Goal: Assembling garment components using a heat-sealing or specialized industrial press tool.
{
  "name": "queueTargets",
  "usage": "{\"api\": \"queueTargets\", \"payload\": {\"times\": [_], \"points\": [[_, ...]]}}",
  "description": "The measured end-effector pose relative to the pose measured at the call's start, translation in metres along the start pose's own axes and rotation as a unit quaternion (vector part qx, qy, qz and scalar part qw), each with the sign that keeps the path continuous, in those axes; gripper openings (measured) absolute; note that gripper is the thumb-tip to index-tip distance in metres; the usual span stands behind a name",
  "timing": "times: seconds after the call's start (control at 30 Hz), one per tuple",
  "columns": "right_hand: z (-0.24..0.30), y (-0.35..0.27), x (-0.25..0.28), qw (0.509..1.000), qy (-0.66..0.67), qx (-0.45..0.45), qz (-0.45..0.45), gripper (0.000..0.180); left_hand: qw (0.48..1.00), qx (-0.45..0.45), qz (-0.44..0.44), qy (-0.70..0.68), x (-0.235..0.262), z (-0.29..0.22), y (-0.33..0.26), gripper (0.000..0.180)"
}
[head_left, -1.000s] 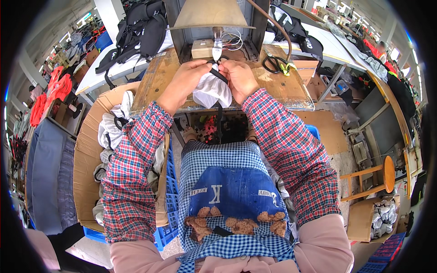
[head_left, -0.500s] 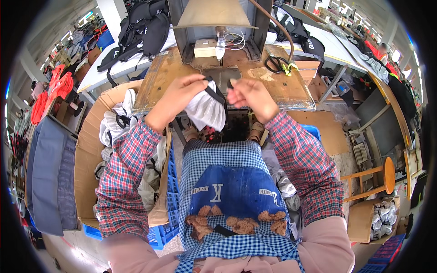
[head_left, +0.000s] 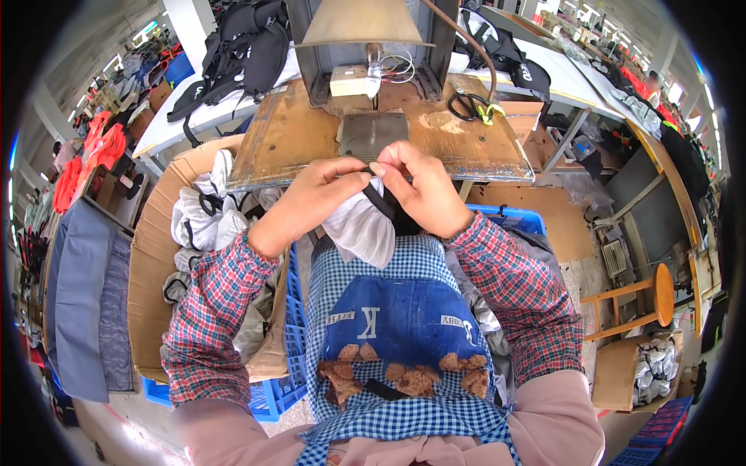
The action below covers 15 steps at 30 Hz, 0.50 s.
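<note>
Hands [head_left: 312, 196] could pass over wooden tabletop [head_left: 287, 128] leftward; metal housing [head_left: 365, 25] blocks way ahead.

White piece [head_left: 360, 230]: thin cloth, pleated, slight sheen. Band [head_left: 379, 199] along it: black textile, matt. Apron [head_left: 416, 262]: woven checked cloth, matt; brown motifs [head_left: 412, 381] rough-looking, whether printed or applied unclear. Oversleeves [head_left: 517, 276]: checked cloth, crinkled. Worktop [head_left: 289, 132]: wood, worn and scuffed. Plate [head_left: 374, 133] set in it: grey metal, smooth, dull. Carton [head_left: 151, 272]: brown cardboard, matt. Crate [head_left: 294, 326]: blue plastic, openwork, smooth. Stool [head_left: 663, 297]: orange-brown wood, smooth, lightly glossy.
</note>
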State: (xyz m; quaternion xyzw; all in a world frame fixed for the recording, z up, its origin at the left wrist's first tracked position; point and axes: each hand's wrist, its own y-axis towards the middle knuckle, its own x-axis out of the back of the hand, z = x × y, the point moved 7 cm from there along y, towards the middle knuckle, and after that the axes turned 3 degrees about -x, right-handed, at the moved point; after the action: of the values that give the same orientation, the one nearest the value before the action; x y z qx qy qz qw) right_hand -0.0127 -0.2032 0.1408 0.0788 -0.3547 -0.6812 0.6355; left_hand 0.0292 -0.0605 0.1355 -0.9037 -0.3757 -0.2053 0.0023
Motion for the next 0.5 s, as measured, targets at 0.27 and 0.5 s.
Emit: {"api": "queueTargets", "payload": {"times": [0.27, 0.5], "points": [[-0.02, -0.01, -0.008, 0.936, 0.316, -0.144, 0.05, 0.019, 1.0, -0.001, 0.008, -0.007, -0.006, -0.022, -0.003, 0.028], [-0.031, -0.006, -0.012, 0.893, 0.401, -0.197, 0.063, 0.021, 0.999, -0.006, 0.027, 0.037, 0.001, -0.022, 0.009, 0.031]]}}
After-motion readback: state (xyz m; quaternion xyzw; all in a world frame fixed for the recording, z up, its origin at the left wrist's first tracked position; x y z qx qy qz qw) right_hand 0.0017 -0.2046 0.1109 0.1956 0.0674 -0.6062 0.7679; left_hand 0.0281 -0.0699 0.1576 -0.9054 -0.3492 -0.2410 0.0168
